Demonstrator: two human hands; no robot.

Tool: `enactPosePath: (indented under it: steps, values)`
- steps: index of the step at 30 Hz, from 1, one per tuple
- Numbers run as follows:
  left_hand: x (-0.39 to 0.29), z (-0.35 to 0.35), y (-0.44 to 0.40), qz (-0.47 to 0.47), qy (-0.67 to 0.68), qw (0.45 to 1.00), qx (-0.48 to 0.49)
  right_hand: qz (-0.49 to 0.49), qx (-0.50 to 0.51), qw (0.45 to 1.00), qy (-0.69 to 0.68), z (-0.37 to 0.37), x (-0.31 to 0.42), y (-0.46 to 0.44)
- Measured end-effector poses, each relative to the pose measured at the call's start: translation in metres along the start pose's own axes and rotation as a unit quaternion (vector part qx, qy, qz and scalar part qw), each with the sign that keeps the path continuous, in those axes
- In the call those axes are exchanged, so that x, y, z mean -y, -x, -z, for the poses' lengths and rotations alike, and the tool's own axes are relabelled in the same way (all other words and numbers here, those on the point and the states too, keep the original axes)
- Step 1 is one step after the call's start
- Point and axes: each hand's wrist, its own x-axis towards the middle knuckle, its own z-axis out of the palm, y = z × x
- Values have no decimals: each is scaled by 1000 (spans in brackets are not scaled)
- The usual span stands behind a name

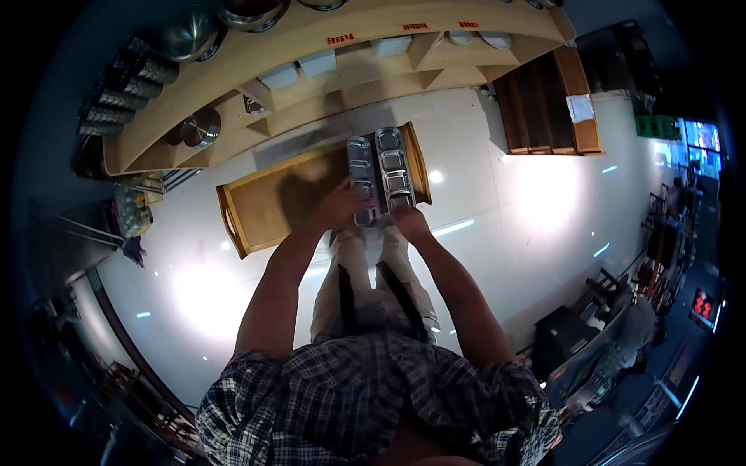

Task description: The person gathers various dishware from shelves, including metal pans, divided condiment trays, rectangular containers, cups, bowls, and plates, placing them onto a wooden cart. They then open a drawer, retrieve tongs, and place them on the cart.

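Note:
Two long metal compartment trays lie side by side over the right part of a wooden tray with end handles (291, 194). My left hand (342, 206) grips the left compartment tray (359, 159) by its near part, the fingers reaching over its left edge. At the near end of the right compartment tray (395, 159), my right hand (408, 221) is closed on its right side, partly hiding that end. The compartments show no contents that I can make out. A narrow gap separates the two metal trays.
A long wooden shelf unit (303, 50) with red labels spans the far side, holding white containers (317, 62) and metal bowls (190, 35). Brown wooden cabinet (536, 101) stands at the right. Pale floor (482, 225) surrounds the wooden tray, with bright light reflections.

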Motion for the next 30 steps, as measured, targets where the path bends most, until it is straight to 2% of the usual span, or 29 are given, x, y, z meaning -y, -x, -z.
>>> enactPosePath:
  steps: [2, 3, 5, 9, 11, 12, 17, 21, 24, 26, 27, 29, 30]
  values:
    - [7, -21, -1, 14, -39, 999, 4, -26, 137, 990, 21, -15, -9, 1]
    - [6, -29, -4, 19, -80, 997, 12, -16, 142, 990, 19, -16, -15, 0]
    - [7, -46, -11, 37, -74, 996, 25, 20, 100, 995, -14, -20, -25, 0]
    - [-6, -59, -27, 128, -95, 987, 6, 59, 91, 994, 0, -37, -37, -2]
    - [-3, -75, -35, 163, -132, 977, -25, 28, 112, 993, -21, -16, -37, -4]
    - [-3, -77, -38, 166, -134, 977, -4, 31, 118, 992, -24, -17, -38, -2]
    - [-8, -69, -37, 159, -112, 981, -12, 8, 94, 994, -53, -30, -42, 5]
    - [-10, -68, -33, 189, -54, 980, 11, -45, 113, 988, -93, 9, -39, -6]
    - [-9, -65, -31, 190, -22, 982, 5, -98, 89, 982, -138, 22, -50, -11]
    - [-8, -63, -30, 183, -14, 983, -4, -106, 12, 989, -105, 17, -61, -14]
    - [-7, -63, -30, 183, -26, 983, 15, -108, 12, 989, -104, 16, -64, -16]
    - [-8, -64, -32, 182, -35, 982, 33, -171, -79, 976, -112, 12, -73, -19]
    - [-5, -66, -31, 175, -37, 984, 27, -172, -79, 976, -112, 13, -75, -21]
